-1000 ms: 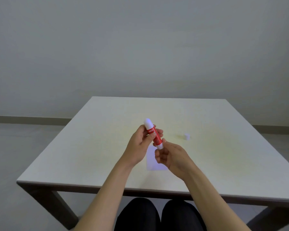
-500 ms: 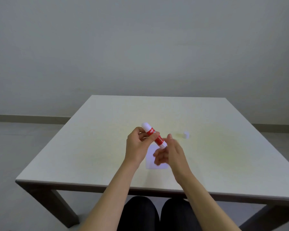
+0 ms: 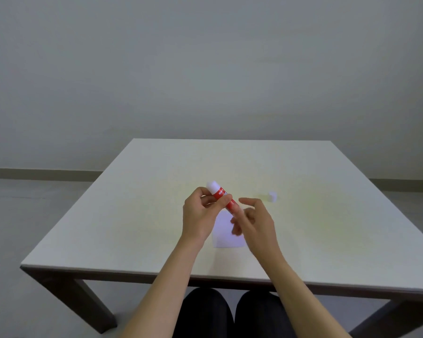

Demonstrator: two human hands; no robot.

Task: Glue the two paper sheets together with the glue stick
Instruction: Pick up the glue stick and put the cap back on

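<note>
Head view: left hand (image 3: pixel 198 215) grips tilted glue stick (image 3: pixel 222 196); right hand (image 3: pixel 254 222) loose.

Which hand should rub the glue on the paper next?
Probably the left hand: it already grips the glue stick, directly above the paper. The right hand is open, fingers loose by the stick's lower end, so it could steady the sheet.

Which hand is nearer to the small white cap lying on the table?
Right. The right hand is just left of and nearer the camera than the white cap, fingers spread. The left hand sits farther left, holding the glue stick.
</note>
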